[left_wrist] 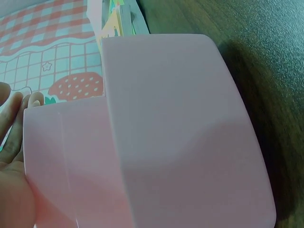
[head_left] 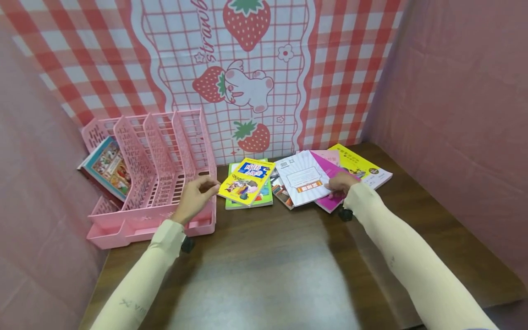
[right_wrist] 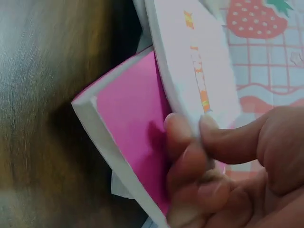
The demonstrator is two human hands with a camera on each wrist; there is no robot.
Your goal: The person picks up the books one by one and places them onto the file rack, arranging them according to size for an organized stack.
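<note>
My right hand pinches the edge of a white book between thumb and fingers; in the right wrist view the thumb lies on its cover. Beneath it, a magenta book sticks out at an angle. My left hand hovers beside the pink rack's right side, fingers loosely bent, fingertips close to the left corner of a yellow book. That yellow book lies slanted on a green book. In the left wrist view, rack panels hide part of the left hand.
The pink file rack has several slots; a blue-edged picture book leans in the leftmost one. Under and beside the white book are a pale pink book and a large yellow book. A strawberry-print cloth hangs behind the brown table.
</note>
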